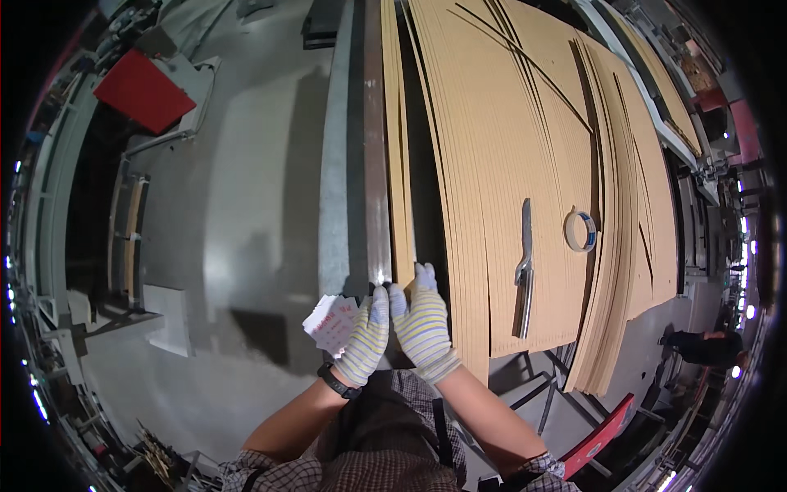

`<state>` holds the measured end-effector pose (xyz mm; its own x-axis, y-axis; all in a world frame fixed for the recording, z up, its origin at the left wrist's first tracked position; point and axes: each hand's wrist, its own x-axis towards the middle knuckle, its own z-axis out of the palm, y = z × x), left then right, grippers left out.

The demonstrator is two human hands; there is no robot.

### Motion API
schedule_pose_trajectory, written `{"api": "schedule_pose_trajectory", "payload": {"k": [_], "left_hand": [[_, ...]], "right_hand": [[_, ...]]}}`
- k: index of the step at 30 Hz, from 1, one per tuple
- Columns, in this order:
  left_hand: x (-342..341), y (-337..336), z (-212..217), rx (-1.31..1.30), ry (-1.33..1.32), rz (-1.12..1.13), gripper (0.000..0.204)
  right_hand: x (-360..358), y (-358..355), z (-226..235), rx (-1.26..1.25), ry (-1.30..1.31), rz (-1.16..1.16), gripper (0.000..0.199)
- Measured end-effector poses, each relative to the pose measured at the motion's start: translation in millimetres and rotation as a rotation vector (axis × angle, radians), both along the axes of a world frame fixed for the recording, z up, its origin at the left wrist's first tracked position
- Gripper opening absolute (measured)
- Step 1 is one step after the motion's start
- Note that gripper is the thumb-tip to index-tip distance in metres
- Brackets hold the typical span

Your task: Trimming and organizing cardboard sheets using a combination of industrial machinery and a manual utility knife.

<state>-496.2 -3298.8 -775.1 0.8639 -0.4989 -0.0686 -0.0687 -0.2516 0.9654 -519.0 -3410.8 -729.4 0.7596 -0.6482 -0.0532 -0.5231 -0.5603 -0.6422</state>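
Note:
My left hand (366,338), in a striped work glove, is at the near end of a long brown bar (375,148). Its fingers are pressed together, and what lies between them is hidden. A torn white paper (330,325) with red marks shows beside its outer edge; I cannot tell whether the hand touches it. Also gloved, my right hand (424,326) has its thumb and fingers around the near end of narrow tan strips (398,164). These strips lie alongside the bar, with a dark gap to their right.
Broad tan grooved sheets (484,164) cover the right side, with loose strips (611,213) on top. On them rest a metal-handled knife-like tool (525,271) and a tape roll (580,232). A red panel (146,92) stands far left. Another person (705,348) is at far right.

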Motion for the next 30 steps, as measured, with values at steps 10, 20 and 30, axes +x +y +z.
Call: {"api": "schedule_pose_trajectory", "payload": {"k": [10, 20, 30], "left_hand": [[13, -27, 57, -0.143, 0.726, 0.046, 0.034], [31, -26, 41, -0.093, 0.757, -0.070, 0.048], [62, -55, 23, -0.203, 0.364, 0.142, 0.031]], "right_hand": [[-18, 13, -33, 0.793, -0.235, -0.133, 0.057], [-3, -3, -11, 0.268, -0.063, -0.084, 0.045], [42, -40, -13, 0.196, -0.078, -0.069, 0.046]]}}
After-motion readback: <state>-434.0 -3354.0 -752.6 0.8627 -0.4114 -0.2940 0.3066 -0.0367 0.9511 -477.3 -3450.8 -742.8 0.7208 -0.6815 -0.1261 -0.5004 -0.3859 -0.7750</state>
